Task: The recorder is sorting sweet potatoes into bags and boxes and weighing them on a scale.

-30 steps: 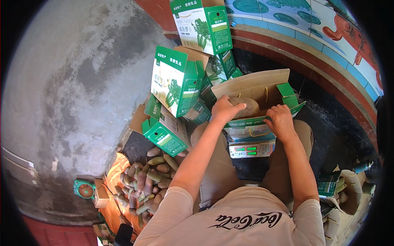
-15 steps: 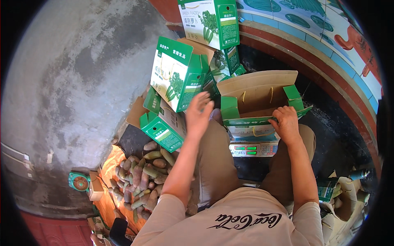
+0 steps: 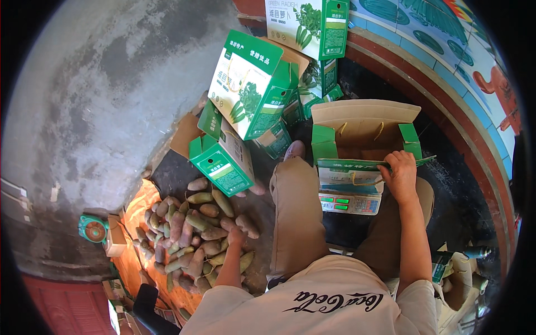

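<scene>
My left hand (image 3: 237, 234) is down at the right side of a heap of radishes (image 3: 196, 222), touching the ones around its fingers. The radishes are long, some green and some reddish-brown. Its fingertips are too small and hidden among them to show a grip. My right hand (image 3: 400, 167) is closed on the near flap of an open green-and-white carton (image 3: 365, 146), thumb and fingers over the flap's edge. Yellow cord handles show on the carton. It stands on a digital scale (image 3: 349, 203) with lit green displays, between my knees.
Several green-and-white cartons (image 3: 254, 92) are piled at the upper left of my legs. An orange sheet (image 3: 127, 245) lies under the heap. A small green fan (image 3: 92, 229) stands by a cardboard box (image 3: 115, 237). A bag (image 3: 460, 279) sits at right, beside a tiled wall (image 3: 413, 42).
My left hand has dropped from beside the stacked cartons down and left to the radish heap. My right hand stays on the carton flap. The view has shifted a little.
</scene>
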A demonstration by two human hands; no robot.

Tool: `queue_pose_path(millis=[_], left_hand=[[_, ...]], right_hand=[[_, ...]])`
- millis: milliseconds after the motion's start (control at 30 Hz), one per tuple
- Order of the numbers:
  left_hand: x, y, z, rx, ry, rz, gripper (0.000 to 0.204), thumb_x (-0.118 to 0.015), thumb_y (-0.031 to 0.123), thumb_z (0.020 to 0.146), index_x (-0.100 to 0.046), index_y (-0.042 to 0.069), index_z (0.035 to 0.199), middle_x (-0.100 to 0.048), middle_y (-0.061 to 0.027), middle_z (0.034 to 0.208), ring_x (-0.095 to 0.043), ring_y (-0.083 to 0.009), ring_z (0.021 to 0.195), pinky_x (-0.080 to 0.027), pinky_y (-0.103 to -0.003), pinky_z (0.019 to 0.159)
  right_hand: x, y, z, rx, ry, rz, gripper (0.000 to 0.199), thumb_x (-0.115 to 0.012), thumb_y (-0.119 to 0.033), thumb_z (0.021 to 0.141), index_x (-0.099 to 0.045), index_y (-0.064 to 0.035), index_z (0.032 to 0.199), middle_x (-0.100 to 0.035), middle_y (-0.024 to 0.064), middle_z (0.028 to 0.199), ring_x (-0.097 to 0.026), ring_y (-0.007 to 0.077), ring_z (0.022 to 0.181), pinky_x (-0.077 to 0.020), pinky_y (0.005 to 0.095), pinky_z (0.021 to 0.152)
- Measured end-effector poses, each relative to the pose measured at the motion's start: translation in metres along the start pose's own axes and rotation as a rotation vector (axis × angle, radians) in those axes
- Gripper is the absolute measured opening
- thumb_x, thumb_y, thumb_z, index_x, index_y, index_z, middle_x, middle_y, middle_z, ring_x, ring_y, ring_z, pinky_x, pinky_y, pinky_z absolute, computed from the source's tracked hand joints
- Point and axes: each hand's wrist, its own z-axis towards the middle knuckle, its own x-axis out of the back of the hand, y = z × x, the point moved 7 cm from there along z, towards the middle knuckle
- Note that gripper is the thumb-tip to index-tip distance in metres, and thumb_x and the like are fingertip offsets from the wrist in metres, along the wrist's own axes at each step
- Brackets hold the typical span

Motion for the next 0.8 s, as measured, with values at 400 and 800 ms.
queue_pose_path(millis=[400, 800], left_hand=[[-0.175, -0.119, -0.097, 0.237, -0.638, -0.031, 0.075, -0.067, 0.028, 0.075, -0.031, 0.004, 0.136, -0.047, -0.0214, 0.128, -0.048, -0.0315, 0.117, -0.042, -0.04, 0.094], [-0.113, -0.04, -0.056, 0.315, -0.173, 0.004, 0.083, -0.074, 0.025, 0.067, -0.028, 0.022, 0.136, -0.026, -0.0083, 0.14, -0.032, -0.0288, 0.127, -0.039, -0.038, 0.097]], right_hand=[[-0.004, -0.012, 0.006, -0.013, -0.008, -0.044, 0.022, -0.073, -0.012, 0.061, -0.054, -0.0073, 0.071, -0.052, 0.0075, 0.069, -0.05, 0.0275, 0.071, -0.0379, 0.0378, 0.068], [-0.009, -0.01, 0.005, 0.01, -0.016, -0.091, 0.022, -0.072, -0.011, 0.062, -0.052, -0.0078, 0.071, -0.052, 0.0068, 0.07, -0.05, 0.0279, 0.072, -0.0371, 0.0384, 0.068]])
